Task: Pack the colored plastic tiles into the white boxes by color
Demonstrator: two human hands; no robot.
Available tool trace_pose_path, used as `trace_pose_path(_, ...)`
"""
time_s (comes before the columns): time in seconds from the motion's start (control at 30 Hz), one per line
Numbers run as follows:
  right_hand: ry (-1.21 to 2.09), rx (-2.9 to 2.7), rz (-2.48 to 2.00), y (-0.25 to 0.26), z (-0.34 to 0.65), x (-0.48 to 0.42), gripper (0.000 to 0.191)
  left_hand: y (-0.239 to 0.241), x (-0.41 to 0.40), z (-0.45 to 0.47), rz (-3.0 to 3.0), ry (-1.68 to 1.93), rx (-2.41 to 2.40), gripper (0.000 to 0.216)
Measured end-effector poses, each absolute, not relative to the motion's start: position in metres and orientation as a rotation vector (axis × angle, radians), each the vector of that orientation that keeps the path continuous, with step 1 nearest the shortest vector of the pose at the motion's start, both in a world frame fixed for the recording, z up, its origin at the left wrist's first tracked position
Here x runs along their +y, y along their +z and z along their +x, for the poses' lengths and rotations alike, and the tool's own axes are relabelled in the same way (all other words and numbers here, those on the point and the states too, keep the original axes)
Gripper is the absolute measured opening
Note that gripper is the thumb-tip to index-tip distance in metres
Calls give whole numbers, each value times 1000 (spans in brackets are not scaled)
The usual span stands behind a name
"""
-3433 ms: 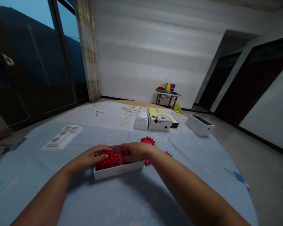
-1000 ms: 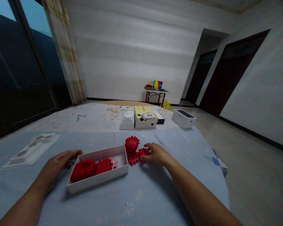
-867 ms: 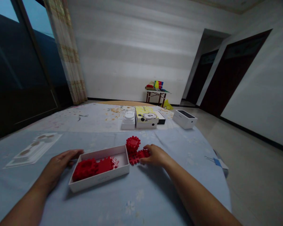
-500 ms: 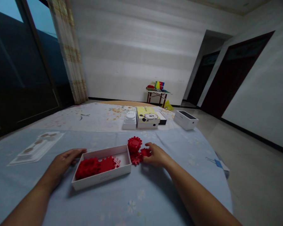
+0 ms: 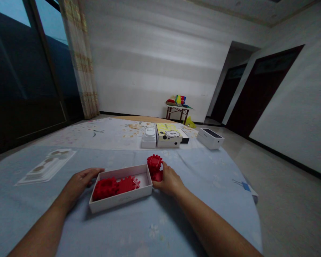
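Observation:
A shallow white box [image 5: 117,204] lies in front of me, open at the top, with red toothed, gear-like pieces [image 5: 106,188] packed in its left and middle part. My left hand [image 5: 81,182] holds the box at its back left corner, fingers on the rim and the thumb partly hidden. Beside the box's right end, my right hand [image 5: 170,179] is closed around red gear-like pieces on the tablecloth. One such red gear piece [image 5: 154,162] shows above the others. The lower pieces are mostly hidden by my fingers and the box.
Farther back stand a white box [image 5: 149,138], a yellow cartoon box [image 5: 169,136] and a white phone box [image 5: 210,138]. A clear plastic sheet [image 5: 46,167] lies at left. The round table has a blue floral cloth [image 5: 152,235]. A small side table [image 5: 178,107] stands by the wall.
My right hand has moved left, bringing the loose red pieces closer together against the box's end. The white box and my left hand have shifted slightly to the right.

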State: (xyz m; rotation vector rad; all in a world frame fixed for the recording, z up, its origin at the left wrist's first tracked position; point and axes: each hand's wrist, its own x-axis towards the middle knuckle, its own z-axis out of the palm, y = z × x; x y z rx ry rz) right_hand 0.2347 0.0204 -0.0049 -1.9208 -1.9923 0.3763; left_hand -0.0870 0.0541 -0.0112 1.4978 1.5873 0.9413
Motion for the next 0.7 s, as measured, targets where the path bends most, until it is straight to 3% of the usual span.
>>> trace_pose_path(0.4,200,-1934,-1994,-14,226,19,91,-14,56,-85,1460,949,1592,62)
trace_pose_path(0.7,334,-2095,-2013,0,256,19,99,-10,52,-84,1477,963,1576,59)
